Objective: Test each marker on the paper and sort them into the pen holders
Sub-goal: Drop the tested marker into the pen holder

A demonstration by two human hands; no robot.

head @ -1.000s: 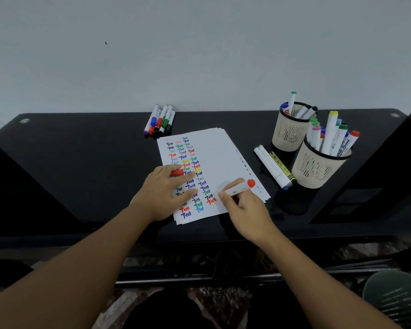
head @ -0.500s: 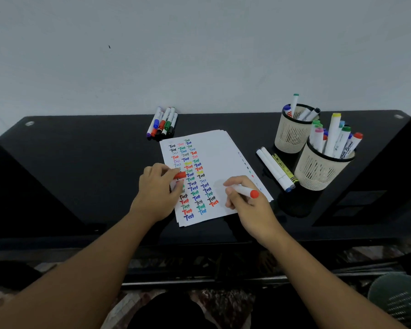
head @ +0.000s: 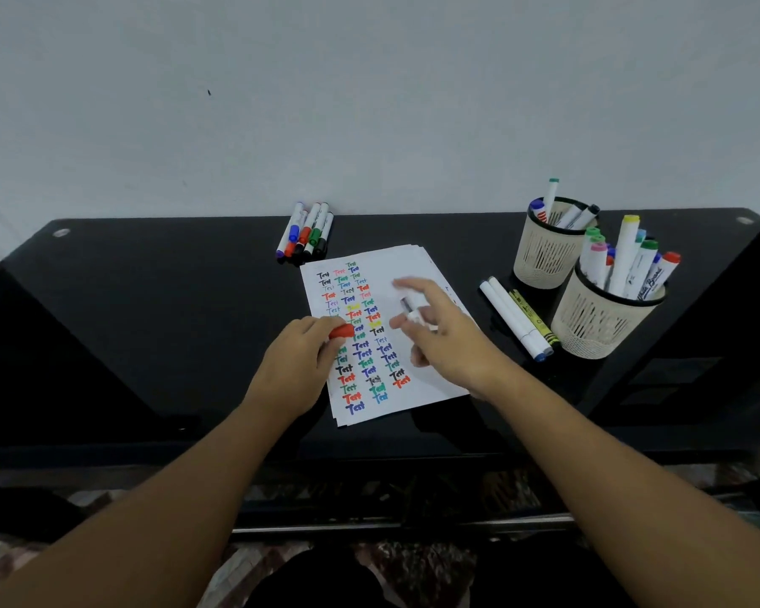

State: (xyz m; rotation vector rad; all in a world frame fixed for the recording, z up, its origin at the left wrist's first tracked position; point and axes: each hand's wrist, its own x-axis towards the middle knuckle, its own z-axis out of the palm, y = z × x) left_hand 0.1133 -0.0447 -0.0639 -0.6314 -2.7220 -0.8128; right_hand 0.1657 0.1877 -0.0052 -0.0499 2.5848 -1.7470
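The white paper [head: 417, 267], covered with several coloured "Test" words, lies in the middle of the black table [head: 150, 309]. My left hand [head: 297, 366] rests on the paper's left edge and pinches a red cap [head: 341, 331]. Blurred with motion, my right hand [head: 446, 340] hovers above the paper with its fingers spread. It holds a white marker [head: 412, 310] whose tip I cannot make out. Two beige mesh pen holders stand at the right: the back holder [head: 545, 258] has a few markers, the front holder [head: 597, 324] has several.
Two white markers [head: 510, 319] and a yellow one [head: 534, 319] lie side by side left of the front holder. A bunch of several capped markers [head: 307, 232] lies near the wall behind the paper. The table's front edge runs just below the paper.
My right hand has lifted off the lower paper and moved up and away from me, turning the marker in its fingers. My left hand has kept the red cap in place.
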